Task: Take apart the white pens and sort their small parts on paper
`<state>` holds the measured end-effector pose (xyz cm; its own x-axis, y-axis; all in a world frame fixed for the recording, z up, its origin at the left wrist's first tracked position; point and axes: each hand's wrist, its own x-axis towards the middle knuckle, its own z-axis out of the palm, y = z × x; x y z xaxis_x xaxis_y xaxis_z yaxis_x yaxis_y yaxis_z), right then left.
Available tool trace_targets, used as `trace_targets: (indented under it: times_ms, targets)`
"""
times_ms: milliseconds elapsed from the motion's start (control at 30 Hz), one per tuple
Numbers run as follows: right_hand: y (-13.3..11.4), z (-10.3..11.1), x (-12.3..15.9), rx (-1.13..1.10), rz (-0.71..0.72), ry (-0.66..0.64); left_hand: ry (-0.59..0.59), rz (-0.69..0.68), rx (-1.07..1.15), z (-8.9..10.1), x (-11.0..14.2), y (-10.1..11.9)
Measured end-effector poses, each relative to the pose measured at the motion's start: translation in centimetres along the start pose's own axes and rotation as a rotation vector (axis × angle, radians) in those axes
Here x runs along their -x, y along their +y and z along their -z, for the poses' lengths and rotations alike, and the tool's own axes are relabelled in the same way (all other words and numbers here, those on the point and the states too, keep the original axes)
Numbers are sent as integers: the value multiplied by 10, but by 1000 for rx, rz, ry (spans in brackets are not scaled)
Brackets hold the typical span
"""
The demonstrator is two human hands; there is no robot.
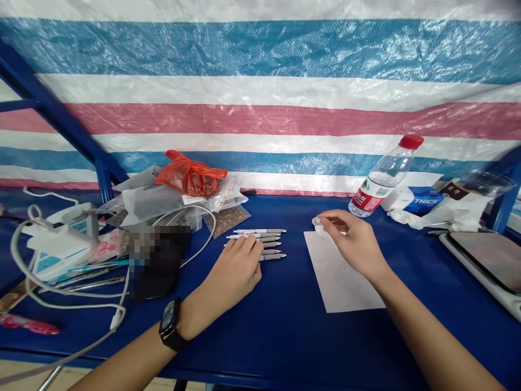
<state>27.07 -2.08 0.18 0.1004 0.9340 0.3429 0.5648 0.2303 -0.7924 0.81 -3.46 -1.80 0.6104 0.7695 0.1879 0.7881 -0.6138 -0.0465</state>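
Several white-and-grey pens (pixel 271 238) lie side by side in a row on the blue table. My left hand (pixel 240 263) is over their left ends, fingers curled and close together against them; the fingertips are partly hidden. A black watch sits on that wrist. To the right, a white sheet of paper (pixel 337 282) lies flat. Above its top edge my right hand (pixel 352 239) pinches a small round, translucent white piece (pixel 319 225) between thumb and fingers. What exactly this piece is, I cannot tell.
A tilted-looking water bottle (pixel 372 187) with a red cap stands behind my right hand. Tissues (pixel 423 201) and a flat device (pixel 484 260) are at the right. On the left are an orange bag (pixel 189 175), seed packets (pixel 228 218), white cables (pixel 81 307) and more pens (pixel 95 283).
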Motion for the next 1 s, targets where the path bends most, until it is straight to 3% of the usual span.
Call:
trace_targets:
  times_ms: [133,233,333,433,600,800,900,1000]
  targets:
    - [-3,4,-2,-1,-16,-61,-16,-52,-21,3,-4,2]
    - [-7,9,-2,-2,-67,-124,69,-113,55,5,-11,10]
    - [-11,7,6,-68,-171,-145,166,-87,267,2,-20,26]
    - [-14,-8,21,-226,-263,-233,162,13,586,-7,-28,47]
    - [-20,-30,38,-307,-196,-227,70,72,1113,-19,-33,62]
    - [-21,-22,38,-288,24,-395,-295,144,1799,-18,-29,52]
    - [-17,-18,35,-360,-11,-403,-304,154,1906,-18,-28,50]
    - [-15,-6,28,-349,31,-287,-283,168,1923,-18,-28,51]
